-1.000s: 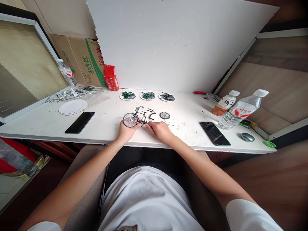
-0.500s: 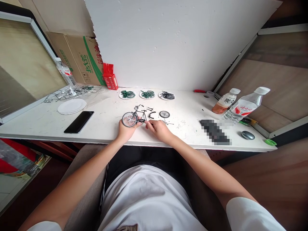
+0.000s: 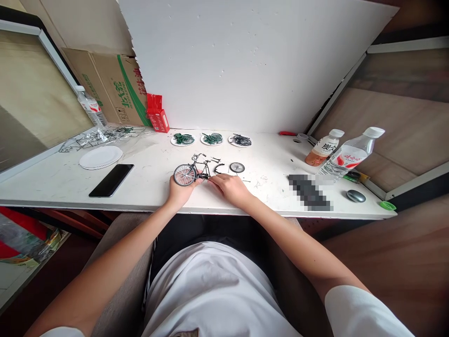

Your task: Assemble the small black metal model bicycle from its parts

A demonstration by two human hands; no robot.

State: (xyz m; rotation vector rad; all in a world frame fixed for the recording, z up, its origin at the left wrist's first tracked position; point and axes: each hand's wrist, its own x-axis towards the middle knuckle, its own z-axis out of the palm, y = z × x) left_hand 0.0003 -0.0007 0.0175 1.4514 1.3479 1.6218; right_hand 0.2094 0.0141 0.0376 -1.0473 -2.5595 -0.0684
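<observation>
A small model bicycle (image 3: 192, 170) with one spoked wheel fitted stands near the front of the white table (image 3: 147, 187). My left hand (image 3: 179, 191) is closed on it from below, just under that wheel. My right hand (image 3: 229, 188) has its fingers pinched together at the rear of the bicycle frame; whatever they pinch is too small to see. A loose spoked wheel (image 3: 237, 167) and a curved black mudguard piece (image 3: 219, 167) lie just beyond my right hand.
Three small white dishes of parts (image 3: 211, 139) stand behind the bicycle. A stack of white plates (image 3: 100, 157), a black phone (image 3: 111, 179) and plastic sprues lie left. Two bottles (image 3: 347, 155), a blurred flat object (image 3: 309, 192) and a grey mouse (image 3: 355, 195) are right.
The view has drifted slightly, so everything sits a little further left. Both hands stay at the bicycle, my right fingers still at its rear.
</observation>
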